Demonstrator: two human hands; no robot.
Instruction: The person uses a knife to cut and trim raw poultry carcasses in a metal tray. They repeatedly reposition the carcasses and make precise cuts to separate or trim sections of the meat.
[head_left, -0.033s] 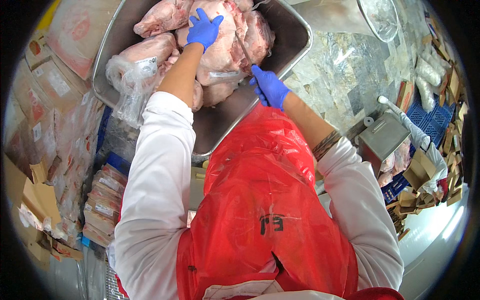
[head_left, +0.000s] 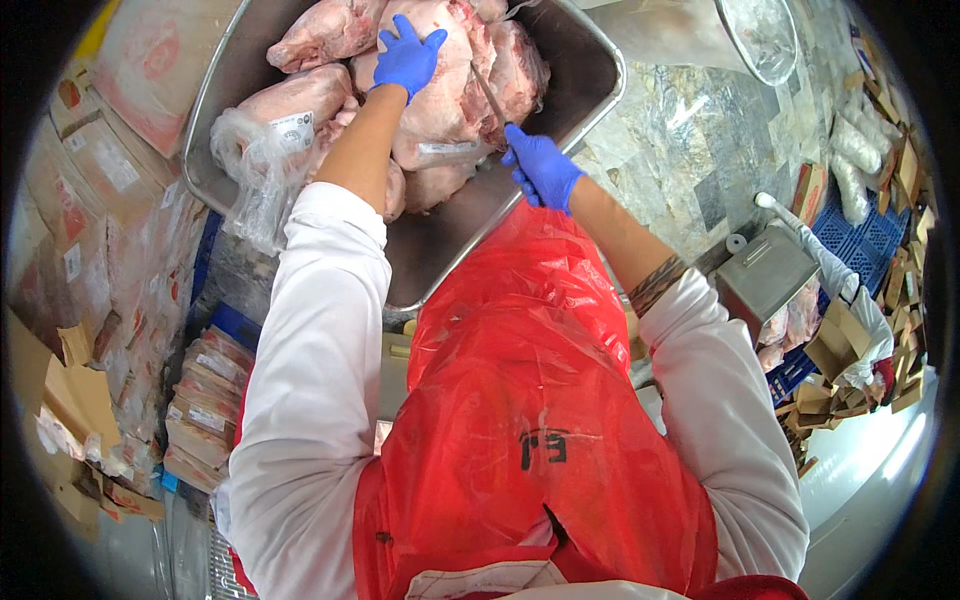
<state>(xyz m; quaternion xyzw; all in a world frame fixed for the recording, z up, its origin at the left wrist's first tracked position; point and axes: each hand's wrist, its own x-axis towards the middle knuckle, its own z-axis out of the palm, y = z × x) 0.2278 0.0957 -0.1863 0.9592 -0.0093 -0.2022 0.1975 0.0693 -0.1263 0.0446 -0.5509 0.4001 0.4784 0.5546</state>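
Wearing a blue glove, my left hand (head_left: 408, 65) lies with spread fingers on a large pale piece of raw meat (head_left: 432, 120). My right hand (head_left: 546, 174), also gloved in blue, is wrapped round the handle of a knife (head_left: 488, 95). Its thin blade points up and left, against the right side of the meat, where redder flesh shows. The tip is hard to make out. Several more pieces of meat lie around it in a deep metal bin (head_left: 604, 60). A crumpled clear plastic bag (head_left: 262, 190) hangs over the bin's left edge.
Stacked flat packs (head_left: 110, 220) and torn cardboard (head_left: 80, 405) stand at left. A smaller pile of packs (head_left: 210, 390) sits below the bin. On the right are a metal container (head_left: 768, 270), blue pallets (head_left: 860, 250), cardboard pieces and another person's white sleeve (head_left: 870, 330).
My right hand has shifted very slightly up and to the right with the knife. My left hand stays on the meat.
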